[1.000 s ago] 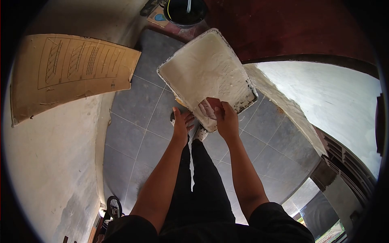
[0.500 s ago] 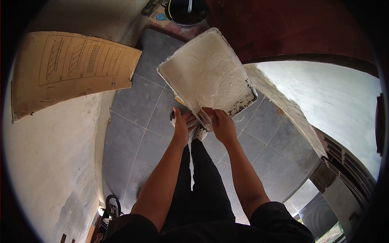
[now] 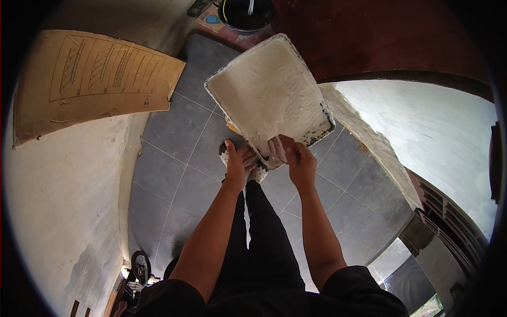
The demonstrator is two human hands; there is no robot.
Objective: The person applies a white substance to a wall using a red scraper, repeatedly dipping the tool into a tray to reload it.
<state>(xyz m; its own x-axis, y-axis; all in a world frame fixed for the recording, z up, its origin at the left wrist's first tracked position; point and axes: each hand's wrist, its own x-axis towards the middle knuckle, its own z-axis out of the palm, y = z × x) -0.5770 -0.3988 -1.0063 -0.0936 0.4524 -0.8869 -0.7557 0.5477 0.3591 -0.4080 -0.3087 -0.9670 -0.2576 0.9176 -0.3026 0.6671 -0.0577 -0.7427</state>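
A large rectangular tray with a paste-smeared rim lies before me, its whole inside coated in off-white paste. My right hand pinches a reddish-brown flat scraper over the tray's near corner. Whitish paste covers the side of it that faces left. Just left of that corner is my left hand, thumb raised and fingers stretched toward the rim, holding nothing. Its fingertips are right at the tray's edge, partly in shadow.
My feet in dotted footwear stand on grey floor tiles close under the tray. A black bucket is beyond it. Cardboard leans along the left wall; a partly whitened wall rises at right.
My right hand has shifted slightly right and tilted the scraper up, so more of its reddish-brown face shows. My left hand stays almost in place.
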